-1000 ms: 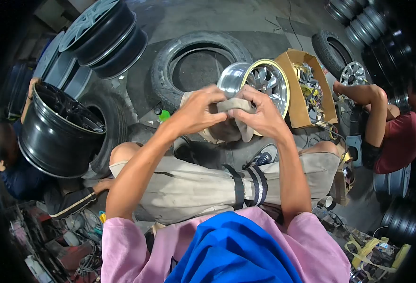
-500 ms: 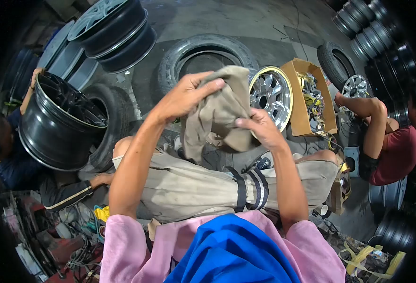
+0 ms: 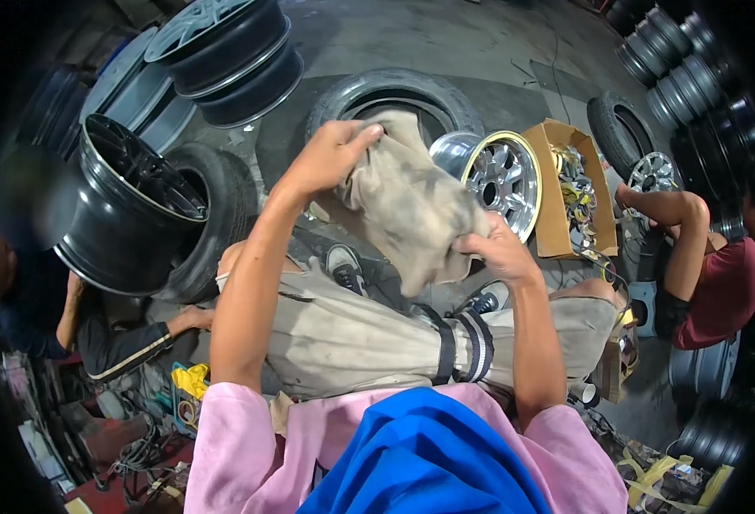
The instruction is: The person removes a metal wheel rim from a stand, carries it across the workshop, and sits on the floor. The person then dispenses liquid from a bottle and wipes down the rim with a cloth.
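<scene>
A stained grey-beige cloth is stretched between my two hands, above my lap and in front of the tyre. My left hand pinches its upper left edge, thumb on top. Lower down on the right, my right hand grips the opposite edge with the thumb pressed on the fabric. Dark smudges mark the cloth's spread face. Just beyond it on the floor stands a polished silver wheel rim. The cloth hides part of the tyre lying behind it.
A cardboard box of mixed small parts stands right of the rim. On the left, a large black rim leans near another tyre. Stacked rims rise at upper left. People sit at both sides, one in a maroon shirt.
The cloth has gone from bunched to spread wider between my hands. My right hand has shifted slightly right and down. At the left, a co-worker's hand has left the black rim's top edge.
</scene>
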`<action>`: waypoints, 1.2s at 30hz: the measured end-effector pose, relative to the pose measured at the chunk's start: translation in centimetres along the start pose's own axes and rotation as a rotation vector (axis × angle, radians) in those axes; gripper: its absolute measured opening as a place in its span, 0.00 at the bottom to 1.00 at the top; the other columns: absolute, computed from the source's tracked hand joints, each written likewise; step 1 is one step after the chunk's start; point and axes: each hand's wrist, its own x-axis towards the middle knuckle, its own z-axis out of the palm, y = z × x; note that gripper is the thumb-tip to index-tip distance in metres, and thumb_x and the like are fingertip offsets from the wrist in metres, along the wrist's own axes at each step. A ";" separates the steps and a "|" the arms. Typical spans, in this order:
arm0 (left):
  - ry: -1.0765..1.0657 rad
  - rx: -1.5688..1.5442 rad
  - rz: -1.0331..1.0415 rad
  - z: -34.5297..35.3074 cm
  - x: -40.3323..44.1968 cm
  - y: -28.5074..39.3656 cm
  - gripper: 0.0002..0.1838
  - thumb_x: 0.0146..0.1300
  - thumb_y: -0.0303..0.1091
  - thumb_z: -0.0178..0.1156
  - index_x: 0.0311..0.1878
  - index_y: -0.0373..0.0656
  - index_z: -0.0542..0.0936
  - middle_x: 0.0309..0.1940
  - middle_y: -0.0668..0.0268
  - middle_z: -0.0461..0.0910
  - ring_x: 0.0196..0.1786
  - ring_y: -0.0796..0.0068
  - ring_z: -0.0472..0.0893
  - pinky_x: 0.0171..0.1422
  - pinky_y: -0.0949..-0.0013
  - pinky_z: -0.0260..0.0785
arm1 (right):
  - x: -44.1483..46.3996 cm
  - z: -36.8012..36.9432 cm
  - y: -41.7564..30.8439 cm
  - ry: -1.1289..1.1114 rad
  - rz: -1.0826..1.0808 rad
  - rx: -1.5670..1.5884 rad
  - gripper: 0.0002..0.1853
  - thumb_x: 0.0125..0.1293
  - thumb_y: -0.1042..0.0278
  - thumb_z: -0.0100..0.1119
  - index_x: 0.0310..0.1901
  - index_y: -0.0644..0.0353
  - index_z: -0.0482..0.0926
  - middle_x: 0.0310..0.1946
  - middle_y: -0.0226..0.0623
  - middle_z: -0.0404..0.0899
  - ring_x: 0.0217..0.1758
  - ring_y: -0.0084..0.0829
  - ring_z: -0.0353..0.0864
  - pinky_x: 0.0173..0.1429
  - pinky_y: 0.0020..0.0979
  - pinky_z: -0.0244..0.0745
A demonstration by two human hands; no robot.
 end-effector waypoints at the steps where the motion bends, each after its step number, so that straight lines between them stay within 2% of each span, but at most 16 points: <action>1: -0.033 0.250 0.032 0.0 0.0 0.0 0.23 0.77 0.49 0.60 0.51 0.34 0.87 0.36 0.63 0.88 0.41 0.80 0.83 0.48 0.69 0.76 | -0.3 -0.2 0.0 0.053 -0.109 0.083 0.09 0.63 0.75 0.65 0.43 0.67 0.88 0.38 0.29 0.88 0.40 0.18 0.83 0.50 0.24 0.77; 3: -0.092 0.584 0.086 -0.1 0.2 -1.1 0.23 0.73 0.49 0.63 0.46 0.33 0.87 0.30 0.53 0.86 0.38 0.71 0.85 0.47 0.62 0.76 | -0.6 -0.2 -0.6 0.114 -0.292 0.238 0.12 0.61 0.80 0.59 0.45 0.68 0.87 0.41 0.30 0.89 0.42 0.20 0.85 0.51 0.24 0.77; 6: -0.246 0.776 0.055 -0.4 -0.3 -1.8 0.21 0.71 0.48 0.64 0.49 0.36 0.88 0.36 0.48 0.87 0.39 0.56 0.87 0.48 0.58 0.76 | -1.0 -0.7 -0.8 0.181 -0.413 0.366 0.15 0.61 0.83 0.56 0.50 0.70 0.84 0.42 0.33 0.87 0.43 0.22 0.85 0.52 0.26 0.77; 10: -0.316 0.928 -0.103 -3.1 -0.6 -1.1 0.20 0.71 0.48 0.64 0.48 0.38 0.88 0.36 0.49 0.88 0.40 0.57 0.87 0.48 0.57 0.76 | -2.0 -1.0 -2.1 0.352 -0.460 0.334 0.20 0.60 0.80 0.57 0.56 0.70 0.80 0.47 0.39 0.86 0.48 0.29 0.87 0.57 0.31 0.80; 12: -0.195 0.789 0.048 -6.2 -0.5 -1.4 0.21 0.71 0.49 0.64 0.47 0.38 0.88 0.33 0.52 0.87 0.37 0.61 0.87 0.45 0.57 0.75 | -3.5 -2.6 -2.2 0.399 -0.382 0.191 0.23 0.61 0.76 0.59 0.60 0.71 0.78 0.51 0.43 0.84 0.52 0.34 0.87 0.60 0.35 0.82; 15: -0.118 0.683 -0.142 -11.0 -0.5 -1.7 0.22 0.70 0.50 0.67 0.44 0.37 0.87 0.29 0.60 0.86 0.33 0.73 0.83 0.41 0.65 0.76 | -4.6 -5.3 -0.2 0.245 -0.589 0.138 0.31 0.61 0.69 0.63 0.66 0.72 0.72 0.58 0.48 0.81 0.59 0.40 0.84 0.66 0.40 0.79; 17: -0.110 0.571 -0.231 -13.9 -0.9 -5.8 0.21 0.68 0.49 0.70 0.48 0.37 0.86 0.30 0.61 0.87 0.33 0.74 0.83 0.41 0.67 0.76 | -4.6 -2.9 -3.1 0.291 -0.422 0.501 0.40 0.63 0.59 0.65 0.73 0.71 0.64 0.64 0.51 0.76 0.65 0.44 0.80 0.72 0.45 0.74; 18: -0.115 0.536 -0.241 -15.0 -1.1 -9.1 0.22 0.67 0.48 0.72 0.51 0.37 0.85 0.31 0.61 0.87 0.33 0.74 0.84 0.40 0.67 0.76 | -3.7 -2.3 -3.0 0.287 -0.420 0.495 0.40 0.63 0.59 0.65 0.73 0.71 0.64 0.64 0.51 0.76 0.65 0.44 0.80 0.72 0.45 0.74; 20: -0.071 0.719 -0.307 -15.1 -2.6 -16.2 0.49 0.51 0.56 0.82 0.71 0.40 0.72 0.50 0.48 0.87 0.51 0.57 0.87 0.57 0.57 0.79 | -1.6 -1.1 -2.2 0.137 -0.393 0.688 0.42 0.62 0.59 0.68 0.73 0.69 0.63 0.64 0.49 0.75 0.66 0.43 0.79 0.72 0.44 0.73; 22: -0.005 0.620 -0.370 -13.2 -3.8 -24.8 0.60 0.42 0.57 0.85 0.77 0.45 0.64 0.66 0.42 0.78 0.67 0.44 0.79 0.71 0.51 0.72 | 0.7 1.5 -2.0 0.334 -0.167 0.353 0.43 0.56 0.66 0.75 0.72 0.67 0.66 0.62 0.44 0.76 0.63 0.40 0.80 0.68 0.40 0.76; 24: 0.133 0.687 -0.359 -10.0 -4.4 -30.4 0.59 0.43 0.53 0.85 0.78 0.52 0.62 0.69 0.46 0.75 0.69 0.44 0.77 0.72 0.49 0.71 | 3.4 4.8 -1.8 0.374 0.113 -0.051 0.45 0.50 0.72 0.82 0.70 0.64 0.68 0.59 0.39 0.77 0.61 0.36 0.81 0.64 0.35 0.78; 26: 0.179 0.642 -0.375 -7.2 -4.2 -32.3 0.57 0.45 0.52 0.84 0.78 0.56 0.62 0.70 0.47 0.74 0.69 0.43 0.76 0.72 0.48 0.71 | 6.9 6.7 2.3 0.191 0.018 -0.350 0.39 0.57 0.68 0.77 0.68 0.65 0.68 0.60 0.42 0.74 0.63 0.37 0.76 0.69 0.37 0.71; 30: 0.265 0.565 -0.394 -4.5 -1.9 -35.3 0.51 0.51 0.48 0.81 0.77 0.58 0.65 0.70 0.49 0.74 0.72 0.43 0.74 0.74 0.48 0.69 | 12.0 7.6 9.5 -0.052 -0.188 -0.627 0.30 0.58 0.75 0.64 0.65 0.65 0.73 0.68 0.44 0.71 0.70 0.39 0.72 0.74 0.39 0.66; 34: 0.281 0.630 -0.356 -3.2 -0.8 -34.7 0.47 0.55 0.52 0.77 0.73 0.44 0.67 0.60 0.41 0.80 0.62 0.40 0.80 0.65 0.47 0.74 | 16.2 6.6 15.1 -0.086 -0.127 -0.546 0.30 0.62 0.73 0.63 0.68 0.64 0.73 0.66 0.43 0.76 0.68 0.39 0.74 0.75 0.40 0.66; 35: 0.286 0.628 -0.331 -3.3 -0.9 -34.1 0.40 0.56 0.51 0.75 0.65 0.38 0.71 0.51 0.40 0.84 0.55 0.36 0.83 0.60 0.45 0.75 | 17.4 6.5 15.5 -0.097 0.064 -0.392 0.31 0.64 0.71 0.62 0.70 0.64 0.71 0.62 0.42 0.78 0.64 0.39 0.77 0.73 0.40 0.70; 36: 0.278 0.632 -0.339 -3.7 -1.1 -33.5 0.40 0.56 0.51 0.75 0.65 0.38 0.71 0.51 0.40 0.84 0.55 0.36 0.83 0.60 0.45 0.75 | 18.4 6.7 15.8 -0.109 0.253 -0.231 0.31 0.66 0.70 0.62 0.71 0.63 0.70 0.58 0.40 0.81 0.60 0.39 0.80 0.70 0.40 0.73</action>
